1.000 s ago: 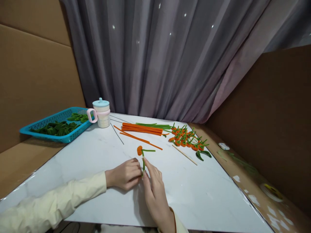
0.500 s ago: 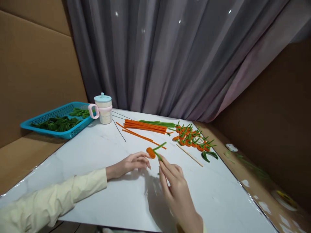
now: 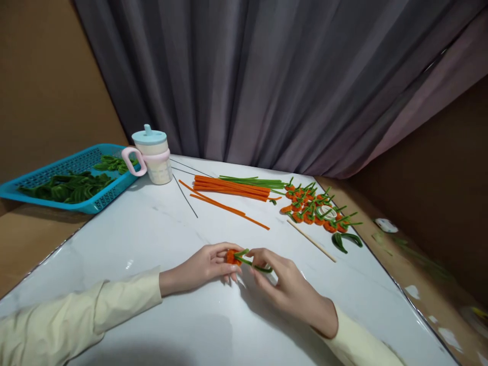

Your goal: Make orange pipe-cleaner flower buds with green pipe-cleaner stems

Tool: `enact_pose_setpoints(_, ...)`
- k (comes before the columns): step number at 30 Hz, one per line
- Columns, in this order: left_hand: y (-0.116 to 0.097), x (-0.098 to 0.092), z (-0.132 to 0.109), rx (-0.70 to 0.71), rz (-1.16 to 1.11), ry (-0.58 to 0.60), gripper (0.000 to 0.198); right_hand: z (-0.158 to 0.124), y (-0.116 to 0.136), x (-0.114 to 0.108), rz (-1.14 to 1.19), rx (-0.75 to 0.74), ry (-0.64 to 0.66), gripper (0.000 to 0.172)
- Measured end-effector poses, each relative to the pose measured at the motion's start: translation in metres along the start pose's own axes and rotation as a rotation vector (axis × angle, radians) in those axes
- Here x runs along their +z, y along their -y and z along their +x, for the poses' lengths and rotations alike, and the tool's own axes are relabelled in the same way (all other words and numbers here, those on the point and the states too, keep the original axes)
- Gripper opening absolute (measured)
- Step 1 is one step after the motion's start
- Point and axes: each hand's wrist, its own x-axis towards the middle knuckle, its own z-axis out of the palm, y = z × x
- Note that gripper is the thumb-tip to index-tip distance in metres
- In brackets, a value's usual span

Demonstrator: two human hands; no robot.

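Note:
A small orange pipe-cleaner ball [image 3: 232,256] sits between the thumb and fingers of my left hand [image 3: 209,264]. Green pipe-cleaner stems [image 3: 244,259] stick out of it to the right. My right hand [image 3: 284,279] pinches a green stem, whose end curls out under its fingers. Both hands are held over the near part of the white table [image 3: 179,325]. Similar orange pieces with green stems [image 3: 308,216] stand in a cluster at the right, with a white ring [image 3: 326,212] among them.
Orange pipe cleaners [image 3: 231,188] lie bundled mid-table, green ones [image 3: 255,181] behind. A thin wooden stick [image 3: 310,240] and dark green loops [image 3: 345,241] lie at the right. A lidded cup [image 3: 159,168] stands beside a blue basket [image 3: 86,206] of green pieces. Grey curtain [image 3: 229,76] hangs behind.
The orange ball has come down into my left hand, which has closed on it. My right hand has moved beside it, still at the green stem. The view has shifted slightly.

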Motion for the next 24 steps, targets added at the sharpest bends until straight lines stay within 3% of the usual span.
enact_pose_setpoints(4,-0.001,0.001,-0.003,-0.005,0.053,0.029,0.047,0.016,-0.007,-0.001,0.604,0.293,0.114,0.023)
enact_pose_setpoints(7,-0.002,0.001,-0.005,0.003,0.071,0.070,0.044,0.021,-0.012,0.004,0.864,0.430,0.137,0.033)
enact_pose_setpoints(15,-0.004,0.000,-0.005,-0.019,0.128,0.116,0.035,0.021,-0.016,0.017,1.012,0.518,0.173,0.035)
enact_pose_setpoints(24,0.000,0.000,-0.001,0.001,0.257,-0.105,0.028,0.023,-0.022,0.022,1.079,0.485,0.158,0.033)
